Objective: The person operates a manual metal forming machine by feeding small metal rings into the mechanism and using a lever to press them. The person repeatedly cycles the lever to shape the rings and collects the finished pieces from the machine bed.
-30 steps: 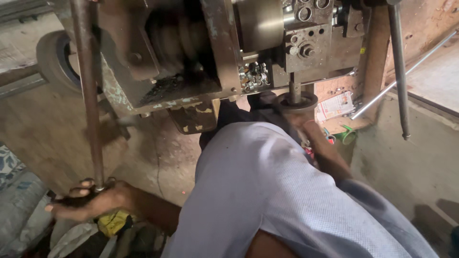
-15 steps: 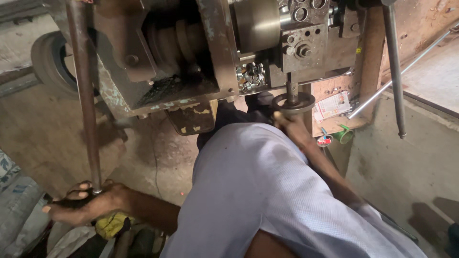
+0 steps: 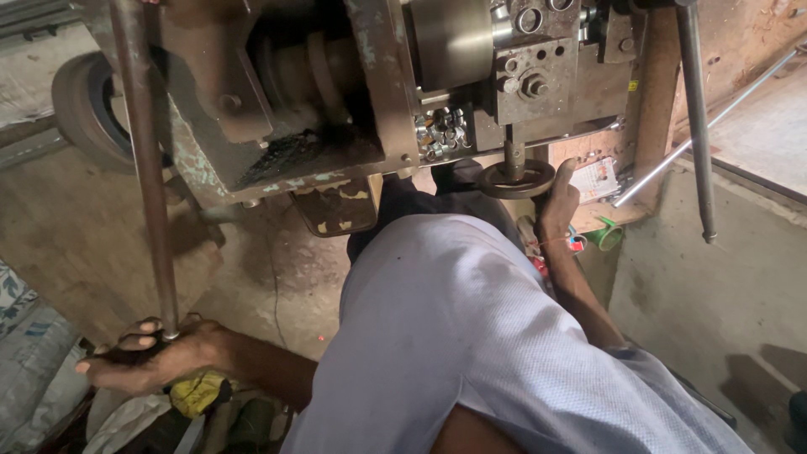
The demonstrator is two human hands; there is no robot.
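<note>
The left hand [image 3: 155, 357] lies low at the left edge of the view, its fingers [image 3: 139, 328] curled loosely about the lower end of a long rusty steel rod [image 3: 147, 168] that runs up past the machine's frame. The grip looks partly closed rather than tight, with the thumb side hidden beneath the hand.

The right hand [image 3: 557, 202] reaches up beside a small dark handwheel [image 3: 516, 178] that hangs under the machine's tool block [image 3: 535, 80]. The thumb [image 3: 565, 171] points up and touches the wheel's right rim; the other fingers are hidden behind the hand, so how far they close cannot be told.

The machine is an old lathe-like body [image 3: 277, 109] with flaking green paint and a bright steel drum [image 3: 454, 42]. A shallow recess [image 3: 441, 133] in its underside holds a heap of small shiny nuts and bolts. A green cup-shaped thing [image 3: 607, 235] lies on its side near the right wrist; its contents cannot be seen. A pale blue shirt [image 3: 471, 336] fills the lower middle. A yellow rag [image 3: 195, 391] sits just beside the left hand, and a tyre [image 3: 84, 109] stands at the upper left.
</note>
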